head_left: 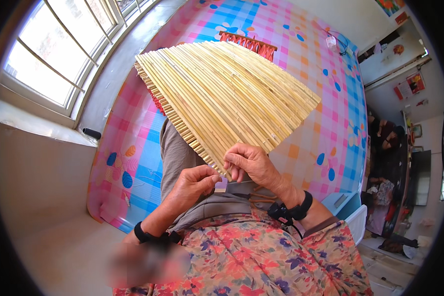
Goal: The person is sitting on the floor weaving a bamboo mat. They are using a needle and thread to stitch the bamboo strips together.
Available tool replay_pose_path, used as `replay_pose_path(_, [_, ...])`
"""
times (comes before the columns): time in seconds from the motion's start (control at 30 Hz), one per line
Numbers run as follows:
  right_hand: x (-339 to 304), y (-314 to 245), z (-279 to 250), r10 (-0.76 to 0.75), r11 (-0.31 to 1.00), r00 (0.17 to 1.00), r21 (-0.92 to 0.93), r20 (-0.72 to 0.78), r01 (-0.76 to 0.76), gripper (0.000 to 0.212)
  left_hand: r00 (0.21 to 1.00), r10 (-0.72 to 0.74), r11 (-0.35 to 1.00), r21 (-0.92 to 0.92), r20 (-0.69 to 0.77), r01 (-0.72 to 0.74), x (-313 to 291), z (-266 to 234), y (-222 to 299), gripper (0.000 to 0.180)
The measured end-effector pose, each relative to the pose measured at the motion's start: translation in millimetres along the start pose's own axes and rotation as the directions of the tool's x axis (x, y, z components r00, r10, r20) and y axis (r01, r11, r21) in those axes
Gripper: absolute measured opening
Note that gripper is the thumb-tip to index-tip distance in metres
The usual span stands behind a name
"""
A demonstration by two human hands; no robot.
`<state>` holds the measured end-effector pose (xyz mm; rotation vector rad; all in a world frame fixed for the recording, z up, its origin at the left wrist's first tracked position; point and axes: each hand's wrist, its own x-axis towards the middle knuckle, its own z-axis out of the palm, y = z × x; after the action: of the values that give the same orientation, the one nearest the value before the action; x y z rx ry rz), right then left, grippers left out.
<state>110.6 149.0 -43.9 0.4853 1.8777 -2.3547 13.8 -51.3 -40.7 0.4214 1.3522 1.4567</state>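
Note:
A panel of pale yellow stalks, laid side by side in a fan-like shape, slopes across my lap with its narrow corner toward me. The cut stalk ends form a stepped edge along its left side. Just left of the near corner, my left hand is closed, thumb pressed to the forefinger. Against that corner is my right hand, its fingers curled and pinched together. Whatever thin thing may lie between the fingers of either hand is too small to make out. Grey trousers show under the panel.
A plaid flowered sheet spreads around me. Beyond the panel lies a brown stick with red strips. Brown loop handles lie near my right wrist, beside a light blue bin. A barred window is at left.

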Motion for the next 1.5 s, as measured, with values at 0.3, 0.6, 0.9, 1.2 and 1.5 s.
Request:
replay_pose_path(0.3, [0.5, 0.6, -1.2, -0.008, 1.000, 1.000, 0.012, 0.023, 0.008, 0.019, 1.000, 0.022, 1.000, 0.002, 0.013, -0.022, 1.0, -0.2, 0.0, 0.018])
replay_pose_path(0.6, [0.1, 1.8, -1.0, -0.022, 1.000, 0.999, 0.015, 0.026, 0.021, 0.019, 1.000, 0.013, 1.000, 0.002, 0.004, -0.013, 0.0, -0.4, 2.9, 0.016])
replay_pose_path(0.9, [-0.9, 1.6, -0.3, -0.012, 1.000, 1.000, -0.019, -0.011, 0.012, 0.021, 0.997, -0.079, 0.996, 0.053, 0.026, 0.077, -2.8, -2.0, -3.0, 0.013])
replay_pose_path(1.2, [-1.0, -0.3, 1.4, -0.006, 1.000, 1.000, -0.024, -0.023, 0.005, 0.018, 0.998, -0.055, 0.998, 0.036, 0.007, 0.054, -2.9, -4.0, -6.9, 0.014])
replay_pose_path(1.5, [-16.6, -25.4, 7.6, -0.229, 0.925, 0.958, -0.344, -0.171, 0.159, 0.014, 1.000, 0.019, 0.999, 0.034, -0.017, -0.019, -3.4, 3.8, 1.1, 0.015])
